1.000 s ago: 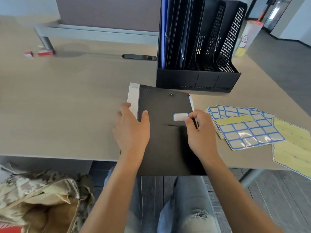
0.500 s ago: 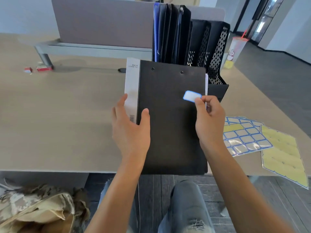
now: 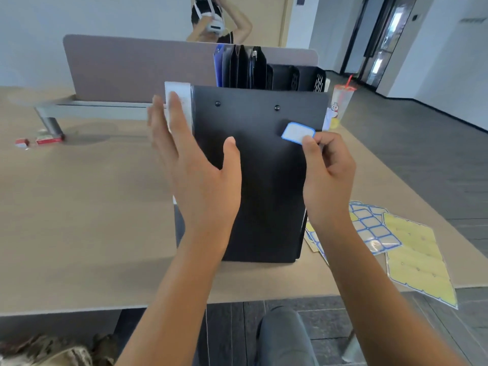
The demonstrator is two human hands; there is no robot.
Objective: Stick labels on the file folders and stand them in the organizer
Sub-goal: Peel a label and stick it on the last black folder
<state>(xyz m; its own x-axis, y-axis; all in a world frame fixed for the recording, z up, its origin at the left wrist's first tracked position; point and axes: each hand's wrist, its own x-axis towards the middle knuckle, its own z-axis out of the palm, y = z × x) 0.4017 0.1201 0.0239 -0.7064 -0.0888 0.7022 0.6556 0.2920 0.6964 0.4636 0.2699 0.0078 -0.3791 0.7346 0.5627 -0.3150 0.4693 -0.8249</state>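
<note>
**Head view: folder propped up, label pinched and ready**

Head view shows you holding the black file folder [image 3: 264, 180] upright, its lower edge near the front edge of the table [image 3: 79, 207], tilted so the cover faces you. That makes sense: a raised cover gives you a flat target you can see squarely.

Your left hand [image 3: 195, 180] steadies it from the spine side. The fingers lie straight along the white spine strip [image 3: 182, 101] and the thumb presses on the front cover, so the folder is braced between them (a flat, spread support, not a fist).

Your right hand [image 3: 327, 178] pinches the blue-bordered label [image 3: 298, 132] between thumb and forefinger by one end, the other fingers curled. The label sits at the folder's upper right, near its right edge; whether its far end already touches the cover I cannot tell. Holding it by one end leaves the rest free to lay down and smooth.

The organizer [image 3: 293, 77] stands behind the folder toward the table's far edge, with several folders already upright in its left slots and right slots apparently free. The label sheets [image 3: 375, 228] lie by the table's front right corner, within easy reach of your right hand.

In my judgement you are at the sticking step; standing this folder in the organizer is not yet done.
</note>
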